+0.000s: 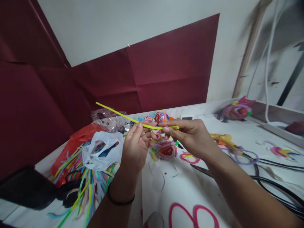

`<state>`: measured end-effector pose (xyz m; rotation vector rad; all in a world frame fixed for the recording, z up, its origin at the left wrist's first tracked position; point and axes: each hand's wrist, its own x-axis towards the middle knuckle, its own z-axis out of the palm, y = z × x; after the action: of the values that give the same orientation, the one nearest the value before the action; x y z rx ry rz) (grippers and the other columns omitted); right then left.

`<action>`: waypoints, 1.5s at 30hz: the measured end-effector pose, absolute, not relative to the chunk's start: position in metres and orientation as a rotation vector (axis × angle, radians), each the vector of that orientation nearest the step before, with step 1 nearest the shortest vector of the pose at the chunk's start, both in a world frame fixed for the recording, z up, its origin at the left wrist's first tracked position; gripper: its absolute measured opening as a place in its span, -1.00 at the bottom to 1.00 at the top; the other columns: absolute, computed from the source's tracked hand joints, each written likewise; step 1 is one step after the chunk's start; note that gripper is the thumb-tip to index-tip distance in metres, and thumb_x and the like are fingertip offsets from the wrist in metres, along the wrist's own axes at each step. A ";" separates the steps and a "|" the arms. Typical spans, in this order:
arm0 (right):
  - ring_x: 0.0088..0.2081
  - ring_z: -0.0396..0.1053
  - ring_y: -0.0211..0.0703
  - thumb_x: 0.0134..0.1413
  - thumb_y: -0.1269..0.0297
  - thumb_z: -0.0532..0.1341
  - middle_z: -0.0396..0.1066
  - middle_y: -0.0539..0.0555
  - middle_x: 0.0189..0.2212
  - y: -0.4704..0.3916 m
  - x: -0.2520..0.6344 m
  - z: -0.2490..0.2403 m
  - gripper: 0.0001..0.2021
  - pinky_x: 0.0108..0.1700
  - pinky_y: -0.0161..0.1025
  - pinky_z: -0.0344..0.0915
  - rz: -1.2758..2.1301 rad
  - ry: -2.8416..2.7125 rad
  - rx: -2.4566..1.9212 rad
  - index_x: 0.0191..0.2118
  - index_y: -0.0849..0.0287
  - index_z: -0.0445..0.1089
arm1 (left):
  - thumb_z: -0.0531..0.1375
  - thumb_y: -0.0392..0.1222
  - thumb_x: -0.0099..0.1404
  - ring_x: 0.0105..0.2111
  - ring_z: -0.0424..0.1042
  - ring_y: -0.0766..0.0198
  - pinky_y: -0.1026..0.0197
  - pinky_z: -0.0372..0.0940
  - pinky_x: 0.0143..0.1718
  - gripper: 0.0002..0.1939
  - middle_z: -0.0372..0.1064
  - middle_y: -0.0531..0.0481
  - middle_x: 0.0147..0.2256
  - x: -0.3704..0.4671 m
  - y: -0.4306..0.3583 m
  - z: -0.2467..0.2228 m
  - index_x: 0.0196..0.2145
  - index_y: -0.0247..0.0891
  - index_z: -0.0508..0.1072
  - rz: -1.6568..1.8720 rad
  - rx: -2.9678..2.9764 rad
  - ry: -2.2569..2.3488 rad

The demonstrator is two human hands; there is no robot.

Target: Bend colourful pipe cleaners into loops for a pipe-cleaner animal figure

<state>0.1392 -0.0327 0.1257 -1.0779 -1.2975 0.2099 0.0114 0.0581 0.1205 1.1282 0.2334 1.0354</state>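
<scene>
A yellow pipe cleaner (116, 112) stretches between my two hands above the table, its long free end pointing up to the left. My left hand (136, 144) pinches it near the middle between thumb and fingers. Close to the other end, my right hand (193, 136) grips it, with a short tip lying along the fingers. Behind and below the hands sit colourful fish-like shapes of coiled pipe cleaners (167, 150), partly hidden by my fingers. A pink loop with yellow inside (189, 157) lies just under my right hand.
Many loose pipe cleaners (91, 190) spill from red and white plastic bags (103, 148) at the left. A yellow glue gun (222, 139) and black cables (277, 186) lie right. White paper (152, 196) is in front; a pink fish figure (238, 109) stands at the back right.
</scene>
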 end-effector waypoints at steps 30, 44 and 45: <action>-0.60 0.15 -0.35 -0.15 0.11 0.34 0.28 -0.04 -0.66 -0.007 0.138 0.124 -0.73 -0.55 -0.35 0.09 0.471 -1.090 -1.003 -0.48 0.25 0.43 | 0.28 -0.17 0.08 -0.55 0.42 0.41 0.44 0.24 -0.64 -0.77 0.41 0.05 -0.48 0.025 0.078 0.122 -0.34 -0.31 0.35 1.147 1.075 0.215; -0.57 0.32 -0.32 -0.10 0.32 0.31 0.42 -0.02 -0.58 -0.028 0.159 0.138 -0.89 -0.57 -0.39 0.19 0.383 -0.956 -0.782 -0.47 0.19 0.37 | 0.18 -0.12 0.15 -0.49 0.44 0.29 0.33 0.30 -0.55 -0.81 0.46 -0.05 -0.44 0.012 0.095 0.110 -0.33 -0.30 0.42 0.920 1.816 0.423; -0.57 0.33 -0.32 -0.10 0.33 0.30 0.42 -0.03 -0.58 -0.030 0.160 0.140 -0.90 -0.58 -0.39 0.20 0.360 -0.947 -0.781 -0.47 0.18 0.37 | 0.15 -0.15 0.17 -0.44 0.44 0.26 0.31 0.31 -0.51 -0.83 0.45 -0.04 -0.42 0.010 0.099 0.105 -0.31 -0.27 0.42 0.881 1.941 0.475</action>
<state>0.1603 -0.0304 0.1401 -0.7813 -0.9470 0.3596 0.0101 0.0990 0.1048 1.9407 0.4751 0.8813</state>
